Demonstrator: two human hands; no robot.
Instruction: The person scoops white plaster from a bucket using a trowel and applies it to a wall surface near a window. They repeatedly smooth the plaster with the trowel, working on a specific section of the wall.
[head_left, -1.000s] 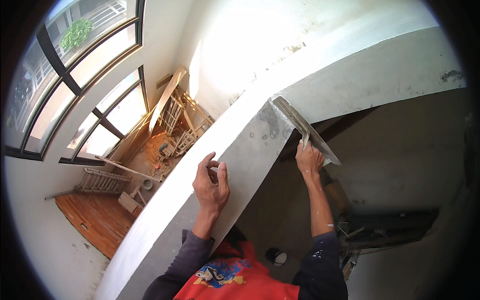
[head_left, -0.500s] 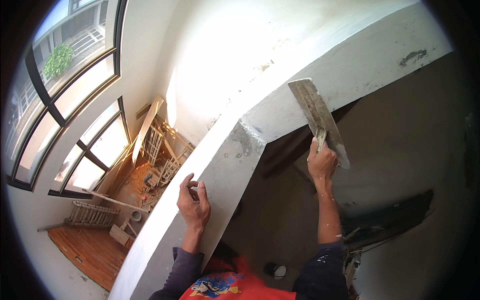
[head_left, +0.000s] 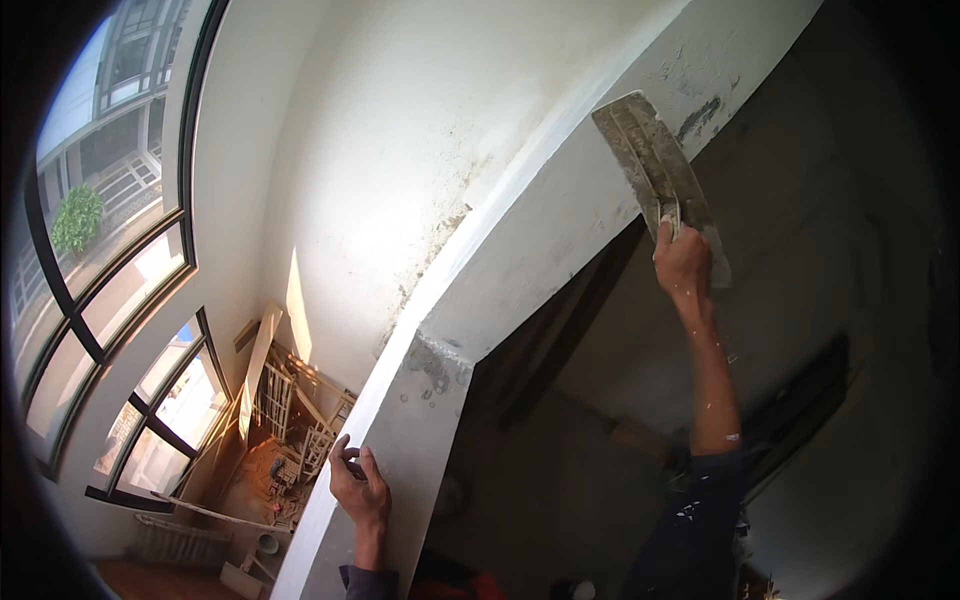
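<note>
My right hand (head_left: pixel 686 265) is closed round the handle of a plastering trowel (head_left: pixel 640 140). Its long, mortar-stained blade lies over the pale plastered beam face (head_left: pixel 550 240), the upper end close to a dark patch (head_left: pixel 699 118) and the lower end over the dark space beyond the edge. At the lower left, my left hand (head_left: pixel 361 498) rests at the bright edge of the nearer grey section (head_left: pixel 395 470). Its fingers are loosely bent, the thumb stands apart, and I see nothing in it.
The beam bends at a rough, spotted corner (head_left: pixel 440 360). On its right lies a dark drop with long dark beams (head_left: pixel 570 315). Far below on the left are planks and wooden frames (head_left: pixel 280 400), a bucket (head_left: pixel 267 543) and large dark-framed windows (head_left: pixel 185 240).
My right hand and the trowel have moved farther along the beam, up toward the dark patch. The view has shifted too, and the corner now appears lower left. My left hand keeps its loose bend.
</note>
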